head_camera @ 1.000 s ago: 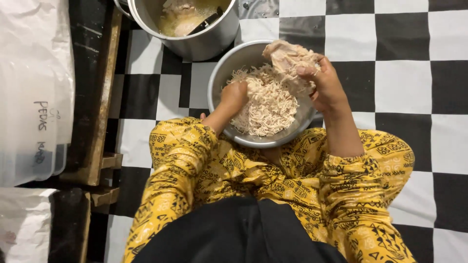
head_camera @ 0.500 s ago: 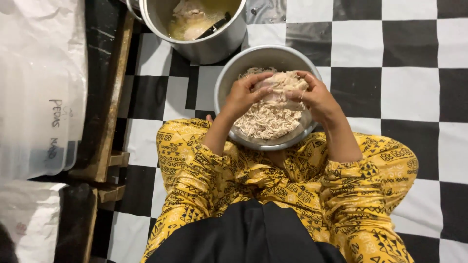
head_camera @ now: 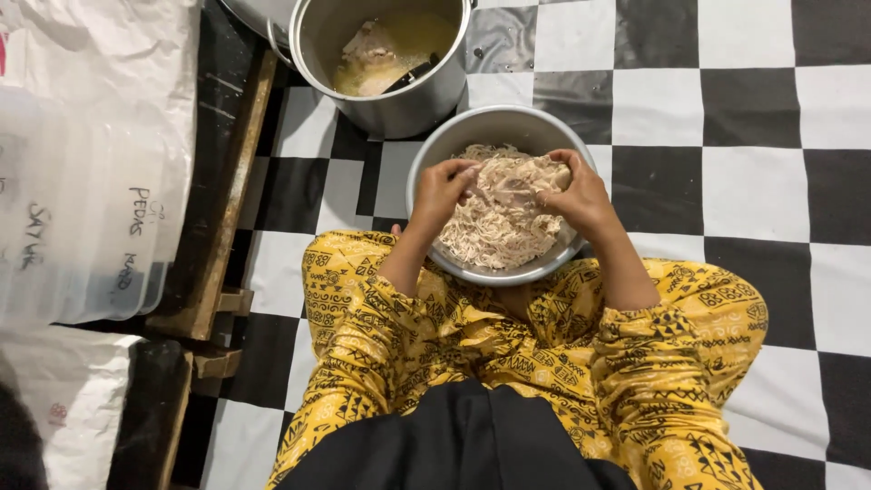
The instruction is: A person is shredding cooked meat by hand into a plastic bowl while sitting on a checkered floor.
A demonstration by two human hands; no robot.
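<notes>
A round metal bowl [head_camera: 490, 127] rests on the checkered floor between my knees, which are covered in yellow patterned cloth. It holds a heap of pale shredded meat [head_camera: 494, 236]. Above the heap, both hands grip one larger pale piece of meat [head_camera: 519, 177]. My left hand [head_camera: 443, 191] holds its left end and my right hand [head_camera: 576, 192] holds its right end, fingers curled into it.
A steel pot [head_camera: 408, 104] with yellowish broth, a pale chunk of meat and a dark utensil stands just beyond the bowl. At left lie a wooden frame [head_camera: 227, 209], a stack of clear plastic lids [head_camera: 82, 227] and white sacks [head_camera: 73, 399]. Black and white tiles [head_camera: 726, 172] stretch to the right.
My right hand lowered the piece of meat from the bowl's far right rim to the middle, and my left hand rose from the shredded heap and took hold of the piece too.
</notes>
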